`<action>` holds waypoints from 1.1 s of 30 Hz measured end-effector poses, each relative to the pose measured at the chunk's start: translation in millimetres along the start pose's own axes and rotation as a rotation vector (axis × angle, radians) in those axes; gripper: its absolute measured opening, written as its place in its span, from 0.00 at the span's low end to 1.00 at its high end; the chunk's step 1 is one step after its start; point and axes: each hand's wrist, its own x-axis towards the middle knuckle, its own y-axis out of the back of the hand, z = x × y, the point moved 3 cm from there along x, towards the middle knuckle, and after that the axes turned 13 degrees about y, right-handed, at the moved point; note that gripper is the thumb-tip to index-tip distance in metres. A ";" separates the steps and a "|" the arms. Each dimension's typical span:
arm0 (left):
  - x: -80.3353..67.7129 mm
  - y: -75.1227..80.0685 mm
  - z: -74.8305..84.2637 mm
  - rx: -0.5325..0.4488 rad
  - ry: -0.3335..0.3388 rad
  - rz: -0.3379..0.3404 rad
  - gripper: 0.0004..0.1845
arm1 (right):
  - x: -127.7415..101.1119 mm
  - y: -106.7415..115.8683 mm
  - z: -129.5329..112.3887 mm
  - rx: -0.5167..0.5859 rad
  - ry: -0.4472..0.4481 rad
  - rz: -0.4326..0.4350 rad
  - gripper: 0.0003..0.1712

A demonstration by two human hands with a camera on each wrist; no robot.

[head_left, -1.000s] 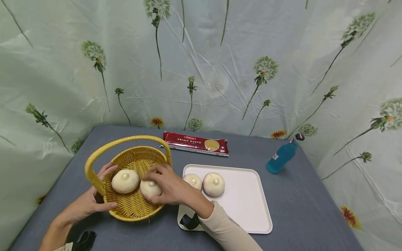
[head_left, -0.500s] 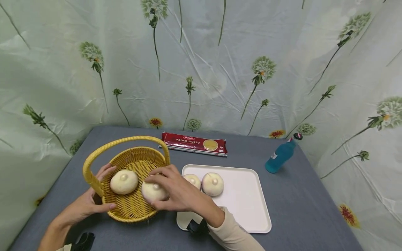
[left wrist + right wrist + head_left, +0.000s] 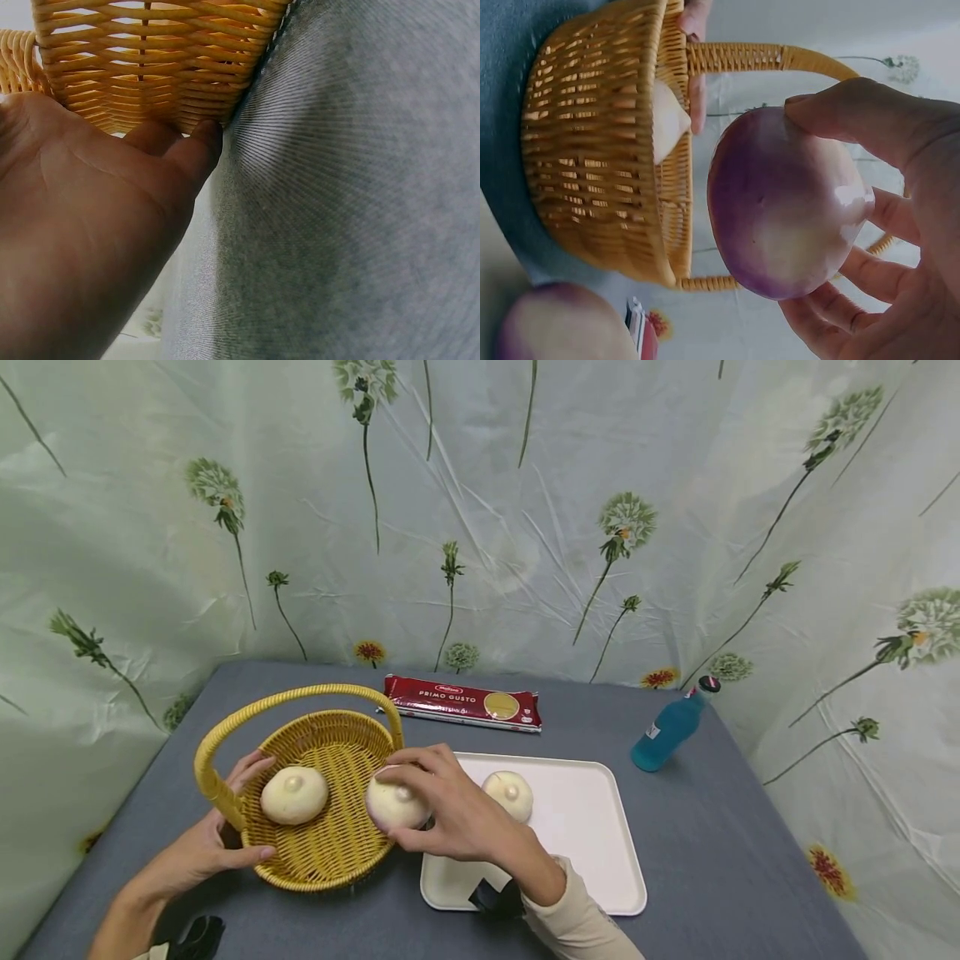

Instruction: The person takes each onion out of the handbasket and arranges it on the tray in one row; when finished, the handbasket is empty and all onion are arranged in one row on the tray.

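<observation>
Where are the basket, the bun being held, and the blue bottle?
basket (image 3: 330,739): head view, bare woven inside.
bun (image 3: 393,804): head view, its top, gripped by the right hand (image 3: 450,810).
blue bottle (image 3: 667,731): head view, its body.

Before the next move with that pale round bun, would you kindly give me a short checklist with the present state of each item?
1. Right hand grips the pale round bun with fingers curled round it: ok.
2. Bun lifted free of the yellow wicker basket, over its right rim: ok.
3. Left hand holds the basket's left side, thumb on the rim: ok.
4. Second pale bun lies inside the basket: ok.
5. White rectangular tray has bare surface beside its bun: ok.
6. Any further bun on the tray behind the right hand: cannot tell.
</observation>
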 end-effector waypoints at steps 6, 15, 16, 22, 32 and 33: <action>2.5 0.1 2.3 -0.016 0.013 0.003 0.56 | -14.4 14.0 4.4 -0.009 -0.046 0.038 0.30; 1.6 1.3 3.1 0.040 -0.024 0.005 0.56 | -36.9 34.9 12.0 -0.049 -0.109 0.102 0.30; 1.2 1.3 3.2 0.043 -0.028 0.006 0.56 | -39.4 36.8 13.0 -0.051 -0.116 0.107 0.30; -0.2 1.0 2.7 0.030 -0.009 0.010 0.56 | -57.3 47.0 21.3 -0.070 -0.154 0.143 0.32; -1.2 0.5 0.9 -0.017 0.021 0.026 0.57 | -86.0 64.6 36.4 -0.112 -0.203 0.164 0.34; -1.3 0.3 0.8 -0.018 0.019 0.028 0.57 | -88.8 66.0 37.8 -0.119 -0.211 0.166 0.34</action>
